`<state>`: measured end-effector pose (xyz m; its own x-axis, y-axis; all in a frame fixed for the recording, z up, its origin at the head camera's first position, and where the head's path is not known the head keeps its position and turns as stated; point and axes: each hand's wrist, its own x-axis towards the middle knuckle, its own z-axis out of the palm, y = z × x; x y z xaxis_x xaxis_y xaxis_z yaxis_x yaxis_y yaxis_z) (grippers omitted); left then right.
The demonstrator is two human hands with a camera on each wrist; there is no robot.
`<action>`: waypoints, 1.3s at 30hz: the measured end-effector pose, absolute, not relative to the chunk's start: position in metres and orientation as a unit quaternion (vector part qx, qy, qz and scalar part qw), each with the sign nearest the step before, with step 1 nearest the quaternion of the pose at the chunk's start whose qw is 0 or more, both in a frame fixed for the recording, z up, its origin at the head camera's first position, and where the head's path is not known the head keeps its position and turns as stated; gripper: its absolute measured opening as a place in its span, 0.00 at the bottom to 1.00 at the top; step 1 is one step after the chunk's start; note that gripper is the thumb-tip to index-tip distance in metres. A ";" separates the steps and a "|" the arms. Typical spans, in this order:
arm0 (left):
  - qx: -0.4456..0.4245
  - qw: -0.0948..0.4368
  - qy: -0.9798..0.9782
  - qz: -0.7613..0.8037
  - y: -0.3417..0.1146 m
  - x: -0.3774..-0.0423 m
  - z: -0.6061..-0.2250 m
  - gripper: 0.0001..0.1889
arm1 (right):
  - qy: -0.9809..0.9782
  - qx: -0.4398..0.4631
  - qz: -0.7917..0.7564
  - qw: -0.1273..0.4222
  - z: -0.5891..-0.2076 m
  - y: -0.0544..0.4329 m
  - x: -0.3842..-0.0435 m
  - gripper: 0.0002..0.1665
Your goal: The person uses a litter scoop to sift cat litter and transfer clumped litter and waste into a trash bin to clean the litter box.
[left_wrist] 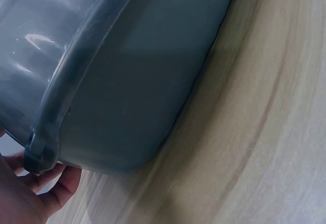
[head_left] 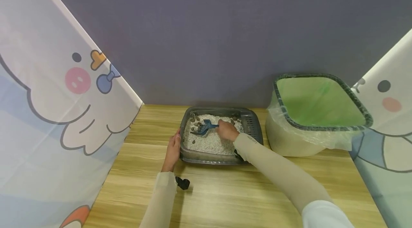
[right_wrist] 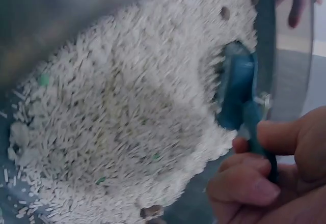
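A grey litter box (head_left: 206,157) filled with pale, pellet-like litter (head_left: 210,146) sits on the wooden surface. My left hand (head_left: 172,151) grips its left rim, and in the left wrist view the fingers (left_wrist: 63,188) curl under the rim's corner. In my right hand (head_left: 227,130) is the handle of a blue litter scoop (head_left: 202,129), pinched between thumb and curled fingers. The scoop's head (right_wrist: 238,84) is down in the litter, toward the box's left side. Brown clumps lie around it, one (head_left: 194,142) near the left wall and several toward the back corners.
Right of the box stands a large bin (head_left: 286,138) with a dark rim and a clear plastic liner folded over it. A dark panel (head_left: 206,42) rises behind the wooden surface (head_left: 212,195). Cartoon-printed sheets (head_left: 48,113) flank both sides.
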<state>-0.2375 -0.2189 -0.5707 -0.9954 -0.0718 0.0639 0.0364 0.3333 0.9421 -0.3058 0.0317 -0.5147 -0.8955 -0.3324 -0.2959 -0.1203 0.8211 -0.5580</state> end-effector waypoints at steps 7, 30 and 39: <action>0.020 0.061 -0.821 -0.567 -0.217 -0.238 -0.571 0.29 | 0.908 -0.128 -0.288 0.275 -0.524 0.033 -0.329 0.25; -0.002 0.060 -0.830 -0.554 -0.222 -0.238 -0.570 0.30 | 0.887 -0.184 -0.369 0.207 -0.490 0.079 -0.285 0.16; -0.007 0.055 -0.825 -0.562 -0.220 -0.234 -0.560 0.28 | 0.888 -0.210 -0.401 0.074 -0.501 0.103 -0.254 0.08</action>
